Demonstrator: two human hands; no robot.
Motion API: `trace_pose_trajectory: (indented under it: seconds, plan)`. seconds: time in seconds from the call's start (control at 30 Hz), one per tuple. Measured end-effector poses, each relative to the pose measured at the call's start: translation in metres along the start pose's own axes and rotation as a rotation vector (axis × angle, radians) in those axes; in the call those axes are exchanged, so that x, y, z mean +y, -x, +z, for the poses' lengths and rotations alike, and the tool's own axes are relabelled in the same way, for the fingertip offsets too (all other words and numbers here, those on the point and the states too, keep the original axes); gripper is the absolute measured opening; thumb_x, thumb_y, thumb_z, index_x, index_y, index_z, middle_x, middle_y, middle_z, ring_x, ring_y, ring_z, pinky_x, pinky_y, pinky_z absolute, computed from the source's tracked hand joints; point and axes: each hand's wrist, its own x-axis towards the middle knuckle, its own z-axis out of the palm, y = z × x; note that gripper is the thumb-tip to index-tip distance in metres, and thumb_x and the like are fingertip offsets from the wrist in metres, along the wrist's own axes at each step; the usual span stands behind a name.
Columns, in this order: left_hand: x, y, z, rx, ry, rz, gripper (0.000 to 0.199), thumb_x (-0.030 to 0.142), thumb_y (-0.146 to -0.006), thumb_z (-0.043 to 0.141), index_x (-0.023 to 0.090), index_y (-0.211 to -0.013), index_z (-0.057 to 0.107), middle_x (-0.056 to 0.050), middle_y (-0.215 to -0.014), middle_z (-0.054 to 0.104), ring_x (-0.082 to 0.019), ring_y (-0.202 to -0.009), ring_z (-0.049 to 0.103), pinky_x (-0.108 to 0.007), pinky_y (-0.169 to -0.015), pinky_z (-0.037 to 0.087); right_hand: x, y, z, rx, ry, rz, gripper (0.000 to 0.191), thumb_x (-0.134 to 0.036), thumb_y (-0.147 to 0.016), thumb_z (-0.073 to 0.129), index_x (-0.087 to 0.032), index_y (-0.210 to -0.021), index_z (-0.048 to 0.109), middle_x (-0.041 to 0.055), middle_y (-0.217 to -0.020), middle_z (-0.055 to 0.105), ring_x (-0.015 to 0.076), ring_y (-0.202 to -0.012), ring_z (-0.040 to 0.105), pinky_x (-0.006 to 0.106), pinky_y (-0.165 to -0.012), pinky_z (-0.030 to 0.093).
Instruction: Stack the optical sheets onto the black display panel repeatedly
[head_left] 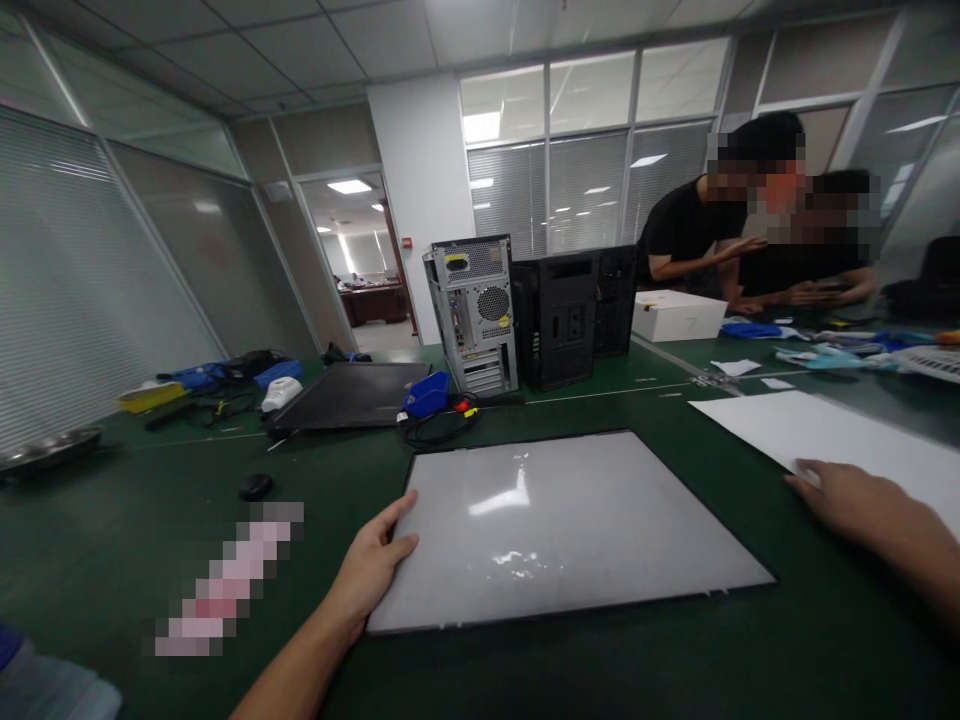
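Note:
A flat, glossy white panel [577, 530] with a thin black edge lies in front of me, reflecting the ceiling lights. My left hand [375, 565] grips its left edge, thumb on the top face and the lower fingers hidden beneath. To the right is a large white sheet [847, 430]. My right hand [862, 500] is closed at that sheet's near left edge, apart from the panel; its fingertips are partly hidden.
Computer cases [476, 320] stand behind the panel, near a dark flat screen [345, 395] and a blue object with a cable [426, 395]. A round black object [256, 487] lies left. Two people are beyond the white box [682, 318] on the green table [315, 470].

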Motion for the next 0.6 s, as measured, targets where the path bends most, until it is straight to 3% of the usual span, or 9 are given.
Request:
trace_pose_trajectory:
  seconds: [0.07,0.17,0.3,0.47,0.6]
  plan:
    - [0.003,0.001,0.001,0.011,-0.057,-0.045,0.055,0.010,-0.066,0.069,0.017,-0.121,0.064,-0.010,-0.129,0.062,-0.021,-0.086,0.069,-0.030,-0.075,0.052,-0.011,0.005,-0.002,-0.026,0.071,0.028,0.058,-0.058,-0.081,0.035,-0.017,-0.115,0.058,0.0258,-0.111,0.056,0.0463,-0.097,0.055,0.063,-0.075,0.042]
    - [0.006,0.001,0.002,0.028,-0.078,-0.067,0.052,0.008,-0.069,0.064,0.016,-0.120,0.064,-0.009,-0.115,0.070,-0.017,-0.066,0.067,-0.028,-0.063,0.051,-0.031,0.013,-0.010,-0.057,0.137,0.022,0.050,-0.050,-0.084,0.034,-0.020,-0.118,0.058,0.0206,-0.106,0.060,0.0393,-0.092,0.059,0.054,-0.072,0.046]
    - [0.005,0.001,0.001,0.031,-0.057,-0.073,0.049,0.009,-0.071,0.060,0.014,-0.120,0.064,-0.008,-0.103,0.074,-0.016,-0.061,0.065,-0.026,-0.059,0.049,-0.069,0.031,-0.025,-0.041,0.179,-0.029,0.046,-0.047,-0.084,0.036,-0.023,-0.117,0.058,0.0162,-0.096,0.063,0.0344,-0.077,0.061,0.046,-0.057,0.046]
    - [0.003,0.000,-0.003,0.010,-0.070,-0.070,0.048,0.010,-0.071,0.059,0.015,-0.118,0.066,-0.006,-0.096,0.076,-0.016,-0.061,0.064,-0.026,-0.060,0.048,-0.138,0.070,-0.039,0.018,0.189,-0.262,0.042,-0.050,-0.087,0.036,-0.025,-0.109,0.063,0.0091,-0.098,0.067,0.0282,-0.076,0.063,0.042,-0.060,0.049]
    - [0.001,-0.001,-0.005,-0.014,-0.104,-0.068,0.055,0.010,-0.069,0.060,0.015,-0.124,0.062,-0.007,-0.092,0.076,-0.017,-0.065,0.065,-0.027,-0.064,0.048,-0.179,0.099,-0.037,0.043,0.092,-0.677,0.033,-0.042,-0.089,0.043,-0.026,-0.107,0.065,0.0038,-0.102,0.067,0.0195,-0.082,0.064,0.035,-0.071,0.052]
